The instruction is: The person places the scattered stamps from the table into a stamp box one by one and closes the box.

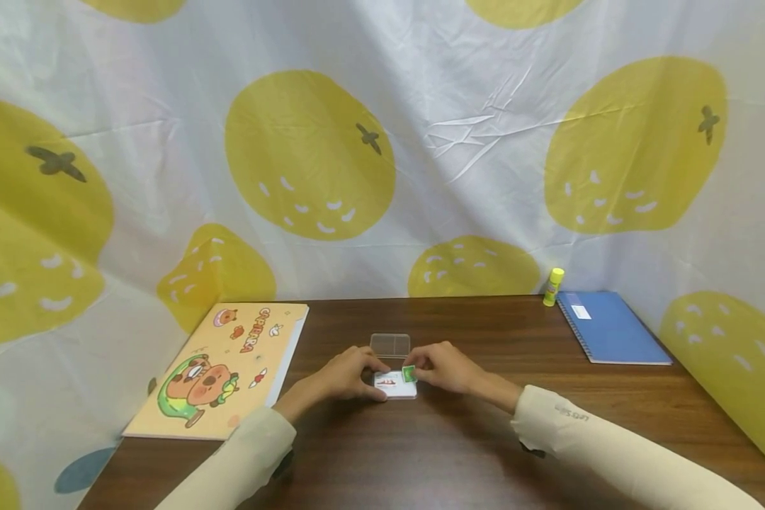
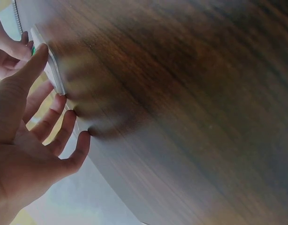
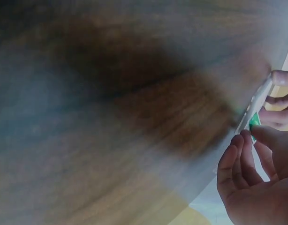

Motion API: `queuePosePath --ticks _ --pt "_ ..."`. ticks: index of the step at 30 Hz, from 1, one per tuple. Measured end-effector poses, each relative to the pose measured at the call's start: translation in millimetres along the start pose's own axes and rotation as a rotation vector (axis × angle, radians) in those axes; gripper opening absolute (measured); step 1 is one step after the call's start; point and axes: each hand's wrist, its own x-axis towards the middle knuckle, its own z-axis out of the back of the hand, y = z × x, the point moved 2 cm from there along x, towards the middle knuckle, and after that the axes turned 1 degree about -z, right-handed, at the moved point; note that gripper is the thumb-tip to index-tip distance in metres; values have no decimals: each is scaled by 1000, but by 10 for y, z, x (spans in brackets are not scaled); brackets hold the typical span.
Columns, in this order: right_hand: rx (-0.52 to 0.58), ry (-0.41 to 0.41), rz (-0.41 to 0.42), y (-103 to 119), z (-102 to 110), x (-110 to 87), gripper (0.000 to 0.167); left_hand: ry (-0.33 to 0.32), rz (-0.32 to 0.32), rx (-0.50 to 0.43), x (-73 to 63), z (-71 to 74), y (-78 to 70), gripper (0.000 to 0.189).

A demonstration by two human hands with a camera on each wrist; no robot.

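Observation:
In the head view a small flat box with a white top and a red print lies on the brown table. My left hand holds it at its left end, thumb on the near edge and fingers at the far side. A small green square piece is pinched between the thumb and fingers of my right hand, over the box's right back corner. The right wrist view shows the green piece tilted against the box. Just behind the box is a clear plastic lid.
A capybara-printed folder lies to the left. At the back right are a blue spiral notebook and an upright yellow glue stick. A lemon-patterned curtain hangs around the table.

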Motion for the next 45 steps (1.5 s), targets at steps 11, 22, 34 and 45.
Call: queuePosePath --ticks 11,22,34,45 --pt "-58 -32 10 15 -54 -6 11 1 13 2 8 3 -1 47" --pt "-83 -26 23 23 -77 -33 9 2 9 16 11 -5 17 48" --pt "-103 -40 37 35 -72 -51 9 0 8 8 2 2 4 48" --pt "-106 -40 25 18 -72 -59 8 -1 -9 -5 -1 -3 5 48"
